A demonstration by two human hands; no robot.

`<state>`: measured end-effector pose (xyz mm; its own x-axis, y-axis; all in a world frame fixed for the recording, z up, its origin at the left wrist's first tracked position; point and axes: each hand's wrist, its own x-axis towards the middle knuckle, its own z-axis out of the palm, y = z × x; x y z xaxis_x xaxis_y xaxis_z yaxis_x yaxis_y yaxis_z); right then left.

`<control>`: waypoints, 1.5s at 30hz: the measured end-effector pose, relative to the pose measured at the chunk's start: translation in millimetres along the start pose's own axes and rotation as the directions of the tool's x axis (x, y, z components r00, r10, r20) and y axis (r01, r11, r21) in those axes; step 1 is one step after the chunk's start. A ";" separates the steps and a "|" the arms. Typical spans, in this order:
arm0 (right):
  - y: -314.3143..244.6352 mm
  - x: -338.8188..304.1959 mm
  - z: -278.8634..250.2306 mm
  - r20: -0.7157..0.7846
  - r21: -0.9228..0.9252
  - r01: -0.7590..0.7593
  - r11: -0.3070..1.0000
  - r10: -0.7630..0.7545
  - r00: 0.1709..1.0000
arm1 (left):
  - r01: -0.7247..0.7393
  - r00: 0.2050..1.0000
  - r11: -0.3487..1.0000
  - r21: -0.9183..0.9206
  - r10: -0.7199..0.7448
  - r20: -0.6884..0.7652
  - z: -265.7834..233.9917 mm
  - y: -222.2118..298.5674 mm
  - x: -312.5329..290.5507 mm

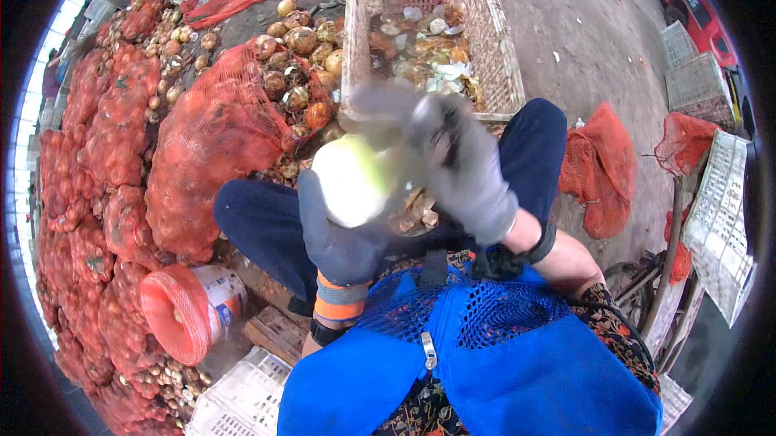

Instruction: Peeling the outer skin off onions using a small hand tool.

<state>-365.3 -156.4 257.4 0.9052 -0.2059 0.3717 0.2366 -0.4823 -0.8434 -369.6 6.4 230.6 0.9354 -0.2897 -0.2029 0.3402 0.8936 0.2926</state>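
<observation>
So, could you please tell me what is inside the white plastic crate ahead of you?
The crate holds loose onion skins; its near end is hidden behind the blurred right hand.

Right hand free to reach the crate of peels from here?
Probably yes. The right hand is blurred but sits just short of the white crate, which is open-topped with nothing between them. The left hand holds the peeled onion.

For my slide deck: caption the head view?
Gloved left hand holds peeled onion; blurred right hand above, before white crate.
</observation>
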 end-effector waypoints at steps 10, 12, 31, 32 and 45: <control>50.3 7.0 -40.5 0.418 -0.370 -0.362 0.856 0.501 0.758 | 0.136 0.991 0.987 -0.088 -0.136 -0.002 -15.4 1.6 -1.7; 33.8 -12.1 -25.1 0.446 0.134 -0.412 0.901 0.316 0.837 | -0.037 0.984 0.998 0.059 0.047 -0.170 -24.2 -0.6 2.1; -23.1 -25.2 -45.9 0.353 -0.108 0.059 0.992 -0.018 0.935 | -0.341 0.940 0.828 0.445 0.311 0.142 2.2 11.9 3.4; -22.8 -23.0 -46.4 0.348 -0.108 0.061 0.992 -0.020 0.937 | -0.393 0.918 0.731 0.558 0.342 0.199 5.2 14.2 4.2; -43.8 -34.0 -24.7 0.336 -0.231 0.092 0.968 -0.010 0.942 | -0.664 0.727 0.539 0.518 0.628 0.278 39.7 14.5 20.6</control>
<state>-415.1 -149.2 291.2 0.9689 0.0968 0.2278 0.2311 -0.6832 -0.6927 -341.6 -0.2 267.8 0.9203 0.2557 0.2962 -0.3879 0.4962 0.7768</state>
